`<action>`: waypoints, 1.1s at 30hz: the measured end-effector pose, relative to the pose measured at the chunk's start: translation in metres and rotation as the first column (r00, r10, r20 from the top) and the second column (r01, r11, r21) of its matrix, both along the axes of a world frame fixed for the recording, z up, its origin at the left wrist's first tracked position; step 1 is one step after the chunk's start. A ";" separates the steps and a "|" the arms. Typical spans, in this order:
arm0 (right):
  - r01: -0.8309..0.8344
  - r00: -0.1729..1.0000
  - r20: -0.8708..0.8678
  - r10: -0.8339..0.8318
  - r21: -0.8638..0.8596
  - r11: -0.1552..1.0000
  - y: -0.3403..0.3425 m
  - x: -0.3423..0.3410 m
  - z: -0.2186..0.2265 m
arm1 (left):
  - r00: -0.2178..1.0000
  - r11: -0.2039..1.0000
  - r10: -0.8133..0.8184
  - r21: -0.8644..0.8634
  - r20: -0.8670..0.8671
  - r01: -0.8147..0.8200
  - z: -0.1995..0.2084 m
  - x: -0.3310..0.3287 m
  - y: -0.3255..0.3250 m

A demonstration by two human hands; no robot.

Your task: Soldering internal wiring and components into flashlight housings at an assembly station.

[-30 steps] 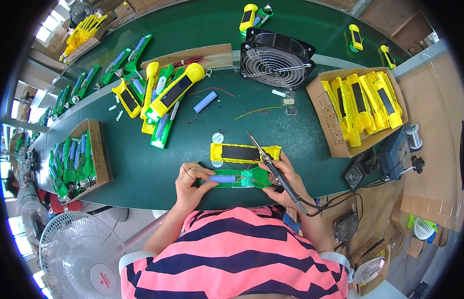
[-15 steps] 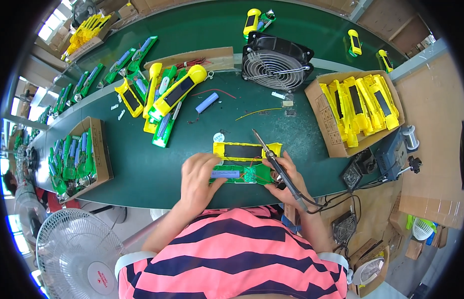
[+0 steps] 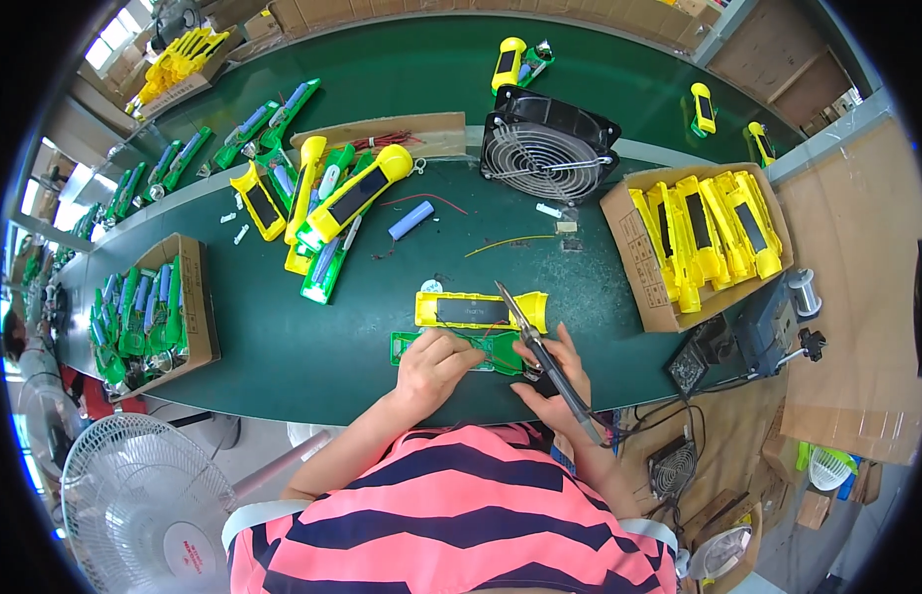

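Note:
A green plastic housing [image 3: 506,350] with a circuit board and thin wires lies before me on the bench. My left hand [image 3: 433,374] is over its middle, fingers pinched together on something too small to make out, covering the battery cell there. In my right hand [image 3: 562,376] is a soldering iron [image 3: 552,368], its tip pointing up and away to the left. That hand is at the right end of the housing. Just beyond the housing lies a yellow shell [image 3: 471,312] with a dark panel, a thin wire running from it.
A black fan [image 3: 550,148] with a wire guard stands ahead. Boxes of yellow shells [image 3: 644,262] and green housings [image 3: 199,307] flank the bench. Yellow and green lamps [image 3: 357,198] and a loose blue cell [image 3: 411,220] lie ahead left. A solder spool [image 3: 804,292] is at right.
My left hand has moved right and closed its fingers over the middle of the housing. My right hand still has the soldering iron; its fingers have spread a little from the housing's end.

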State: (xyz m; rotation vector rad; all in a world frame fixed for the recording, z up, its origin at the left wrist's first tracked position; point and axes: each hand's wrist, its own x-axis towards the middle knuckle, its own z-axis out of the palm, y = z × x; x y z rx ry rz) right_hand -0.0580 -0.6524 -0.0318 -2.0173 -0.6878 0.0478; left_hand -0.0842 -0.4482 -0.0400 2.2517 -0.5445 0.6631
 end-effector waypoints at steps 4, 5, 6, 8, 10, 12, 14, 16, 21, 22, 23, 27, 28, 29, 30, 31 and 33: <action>0.141 0.990 0.015 -0.143 0.100 0.985 -0.010 -0.012 0.010 | 0.983 0.999 0.043 0.007 -0.179 -0.042 0.010 -0.002 0.000; 0.115 0.991 0.068 -0.117 0.024 0.993 -0.017 -0.012 0.015 | 0.964 0.995 0.070 -0.054 -0.258 -0.087 0.009 -0.005 0.000; 0.147 0.979 0.120 -0.162 0.122 0.981 -0.016 -0.014 0.018 | 0.937 0.985 0.092 -0.109 -0.337 -0.136 0.009 -0.007 0.000; 0.241 0.970 -0.039 -0.242 0.316 0.917 -0.019 -0.018 0.003 | 0.917 0.974 0.090 -0.158 -0.389 -0.162 0.016 -0.006 0.001; 0.384 0.915 -0.311 -0.259 0.468 0.796 -0.017 -0.022 0.001 | 0.910 0.972 0.103 -0.153 -0.402 -0.177 0.018 -0.003 0.000; 0.549 0.787 -0.584 -0.200 0.515 0.658 -0.014 -0.023 -0.005 | 0.922 0.972 0.105 -0.158 -0.372 -0.175 0.016 -0.001 -0.002; 0.545 0.783 -0.590 -0.200 0.492 0.679 -0.013 -0.020 -0.005 | 0.921 0.974 0.118 -0.139 -0.372 -0.180 0.016 -0.001 -0.004; 0.539 0.779 -0.594 -0.200 0.471 0.699 -0.012 -0.019 -0.007 | 0.918 0.975 0.121 -0.129 -0.377 -0.181 0.016 -0.001 -0.005; 0.524 0.778 -0.599 -0.189 0.453 0.721 -0.008 -0.019 -0.006 | 0.914 0.976 0.123 -0.117 -0.387 -0.181 0.018 -0.002 -0.005; 0.524 0.778 -0.600 -0.188 0.454 0.721 -0.007 -0.019 -0.006 | 0.914 0.980 0.121 -0.102 -0.387 -0.172 0.017 -0.002 -0.004; 0.513 0.783 -0.596 -0.177 0.458 0.726 -0.007 -0.018 -0.005 | 0.916 0.983 0.115 -0.088 -0.385 -0.161 0.017 -0.002 -0.003; 0.500 0.786 -0.594 -0.169 0.452 0.738 -0.006 -0.017 -0.004 | 0.918 0.985 0.107 -0.086 -0.383 -0.151 0.018 0.000 -0.004; 0.500 0.786 -0.594 -0.169 0.452 0.738 -0.006 -0.017 -0.004 | 0.917 0.984 0.107 -0.089 -0.384 -0.152 0.019 0.001 -0.005; 0.485 0.799 -0.579 -0.164 0.460 0.744 -0.006 -0.016 -0.005 | 0.917 0.984 0.108 -0.092 -0.385 -0.154 0.020 0.001 -0.005; 0.470 0.811 -0.563 -0.159 0.467 0.749 -0.006 -0.015 -0.005 | 0.917 0.984 0.108 -0.093 -0.385 -0.155 0.019 0.002 -0.006; 0.470 0.811 -0.563 -0.159 0.466 0.749 -0.006 -0.015 -0.004 | 0.920 0.983 0.107 -0.097 -0.378 -0.154 0.018 0.002 -0.006; 0.511 0.789 -0.580 -0.201 0.439 0.739 -0.004 -0.015 -0.001 | 0.922 0.983 0.107 -0.100 -0.371 -0.154 0.017 0.002 -0.006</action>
